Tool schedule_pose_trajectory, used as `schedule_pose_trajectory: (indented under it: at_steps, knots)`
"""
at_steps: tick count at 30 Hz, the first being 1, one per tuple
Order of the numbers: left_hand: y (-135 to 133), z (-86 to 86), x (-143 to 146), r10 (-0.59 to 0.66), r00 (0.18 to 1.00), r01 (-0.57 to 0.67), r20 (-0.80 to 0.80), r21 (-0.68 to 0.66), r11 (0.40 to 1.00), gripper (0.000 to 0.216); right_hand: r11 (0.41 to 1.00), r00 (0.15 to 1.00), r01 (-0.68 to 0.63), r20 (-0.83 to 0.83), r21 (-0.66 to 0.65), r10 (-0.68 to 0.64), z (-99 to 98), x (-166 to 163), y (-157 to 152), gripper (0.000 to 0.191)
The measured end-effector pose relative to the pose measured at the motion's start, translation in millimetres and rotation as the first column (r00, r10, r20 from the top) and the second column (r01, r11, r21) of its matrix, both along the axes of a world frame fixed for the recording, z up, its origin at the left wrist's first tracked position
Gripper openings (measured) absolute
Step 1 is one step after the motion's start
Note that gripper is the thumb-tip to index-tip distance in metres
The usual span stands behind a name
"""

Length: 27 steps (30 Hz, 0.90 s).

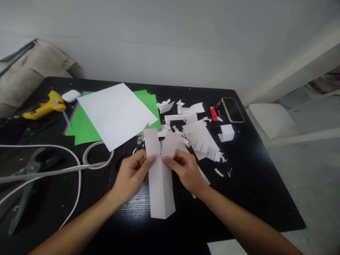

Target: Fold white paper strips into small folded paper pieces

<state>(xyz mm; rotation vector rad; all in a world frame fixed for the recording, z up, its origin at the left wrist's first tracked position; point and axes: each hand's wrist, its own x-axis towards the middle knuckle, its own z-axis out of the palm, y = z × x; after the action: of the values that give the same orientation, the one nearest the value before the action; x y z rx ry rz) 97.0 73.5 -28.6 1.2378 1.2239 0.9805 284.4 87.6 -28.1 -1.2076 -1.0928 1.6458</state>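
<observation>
A long white strip of paper (156, 191), creased lengthwise and split at its upper end into two flaps, is held up over the table. My left hand (134, 170) pinches its left side, thumb on the front face. On the other side my right hand (186, 168) grips the right flap between thumb and fingers. Behind the strip lie scissors (140, 141), partly covered by it. White paper scraps and cut pieces (202, 140) are scattered beyond my right hand.
On the black table (255, 191), green sheets (87, 125) lie under a white sheet (117, 113). A yellow glue gun (50, 106), white cable (79, 177) and pliers-like tool (29, 177) are left. A red lighter (213, 113), phone (233, 109) and folded paper piece (227, 133) are right.
</observation>
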Motion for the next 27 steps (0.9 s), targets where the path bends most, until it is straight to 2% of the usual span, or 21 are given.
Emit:
schedule_pose_trajectory:
  at_steps: [6, 13, 19, 27]
  knots:
    - [-0.5, -1.1, 0.6, 0.051, 0.998, -0.049, -0.036, 0.034, 0.998, 0.036, 0.999, 0.997, 0.052, 0.048, 0.002, -0.052, 1.4, 0.0, -0.3, 0.038]
    - [3.5, 2.7, -0.7, 0.066, 0.998, -0.065, 0.017, -0.034, 0.997, 0.036, 0.994, 0.996, -0.083, -0.021, -0.068, 0.082, 4.0, 3.8, 4.0, 0.034]
    - [4.4, 5.4, -0.4, -0.017, 0.999, 0.017, -0.028, -0.031, 0.999, 0.038, 0.999, 0.999, -0.033, 0.014, -0.033, 0.033, 1.9, 5.0, 4.6, 0.036]
    - [2.6, 1.9, -0.9, 0.030, 0.995, -0.026, -0.093, 0.040, 0.999, 0.037, 0.999, 0.996, 0.040, 0.079, 0.031, -0.042, 3.7, 1.1, 1.8, 0.041]
